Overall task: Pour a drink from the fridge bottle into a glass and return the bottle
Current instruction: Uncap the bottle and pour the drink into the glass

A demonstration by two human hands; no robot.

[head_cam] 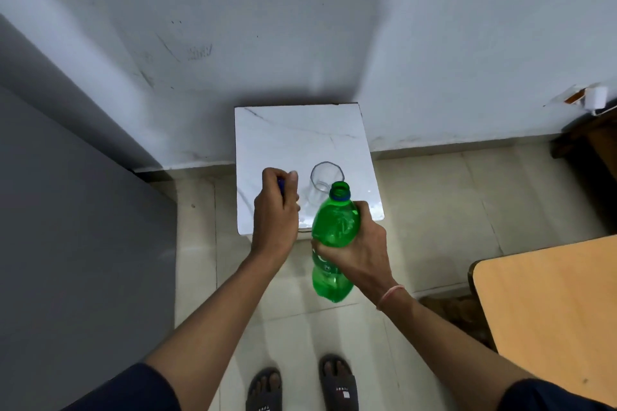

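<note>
Sandals (338, 384) read TOMMY; green bottle (335, 223) label wording perhaps unreadable

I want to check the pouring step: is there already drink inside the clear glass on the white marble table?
No, the clear glass looks empty, and the open green plastic bottle is not yet tipped over it.

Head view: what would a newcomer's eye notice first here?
The green bottle, uncapped, stands out at the centre, in the right hand's grip over the near edge of the white table. Just beyond its mouth stands an empty glass. The left hand holds the blue cap above the table.
</note>
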